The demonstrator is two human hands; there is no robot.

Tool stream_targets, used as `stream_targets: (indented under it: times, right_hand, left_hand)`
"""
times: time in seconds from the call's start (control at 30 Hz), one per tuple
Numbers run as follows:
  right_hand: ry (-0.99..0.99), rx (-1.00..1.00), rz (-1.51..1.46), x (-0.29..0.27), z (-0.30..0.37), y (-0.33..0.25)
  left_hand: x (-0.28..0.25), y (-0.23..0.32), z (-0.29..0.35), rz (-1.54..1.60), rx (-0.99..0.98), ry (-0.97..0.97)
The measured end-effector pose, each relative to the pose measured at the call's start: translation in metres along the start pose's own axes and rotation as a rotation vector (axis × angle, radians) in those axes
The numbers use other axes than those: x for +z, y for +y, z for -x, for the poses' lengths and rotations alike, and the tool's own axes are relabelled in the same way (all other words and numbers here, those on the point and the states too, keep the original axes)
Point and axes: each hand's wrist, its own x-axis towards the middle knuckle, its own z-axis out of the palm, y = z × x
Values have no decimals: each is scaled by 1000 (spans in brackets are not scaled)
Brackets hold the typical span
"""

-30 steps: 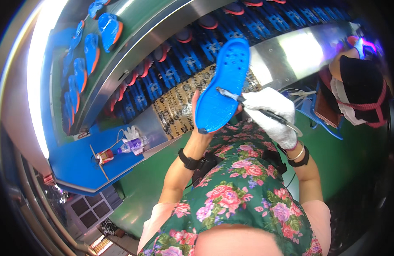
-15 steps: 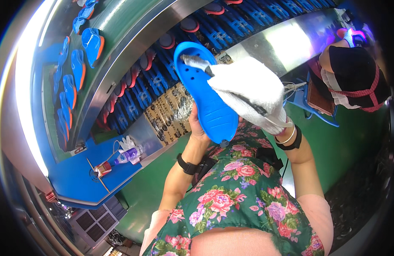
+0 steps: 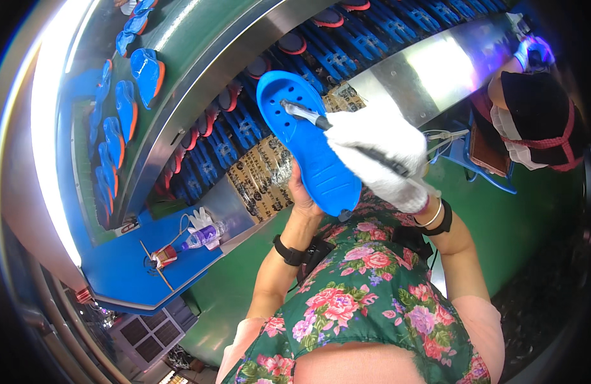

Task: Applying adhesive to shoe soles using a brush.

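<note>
My bare left hand [image 3: 304,195] grips a blue foam shoe piece [image 3: 330,176] from below, near its heel end. The piece is clog-shaped, with round holes in its wide toe end, and is tilted with the toe to the upper left. In a white knit glove, my right hand [image 3: 382,150] is closed around a brush [image 3: 303,114] with greyish-white bristles and a dark handle. The bristle tip lies over the holes at the toe end; whether it touches the surface I cannot tell. The left fingers under the piece are hidden.
A metal-edged conveyor [image 3: 199,96] curves past, carrying blue shoe pieces with orange edges. Pink-rimmed soles and blue racks line the shelf below. A blue table [image 3: 123,272] holds a bottle [image 3: 199,235], a white glove and a small red pot [image 3: 162,257]. Another person [image 3: 538,115] sits at the right.
The brush has shifted slightly down across the toe end, uncovering more holes. The gloved hand has turned a little. My left hand keeps its hold, and the whole view has shifted slightly.
</note>
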Motion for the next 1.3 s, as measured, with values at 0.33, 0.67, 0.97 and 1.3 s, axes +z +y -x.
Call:
stream_targets:
  times: [0.33, 0.67, 0.97, 1.3]
  right_hand:
    - [-10, 93, -138, 12, 16, 9]
    - [-48, 78, -163, 13, 23, 11]
    - [-160, 140, -257, 6, 28, 16]
    - [-154, 81, -142, 3, 40, 16]
  left_hand:
    - [40, 12, -24, 130, 141, -146]
    - [54, 22, -31, 393, 58, -211]
    - [54, 29, -31, 403, -3, -350]
    - [57, 34, -26, 334, -25, -159]
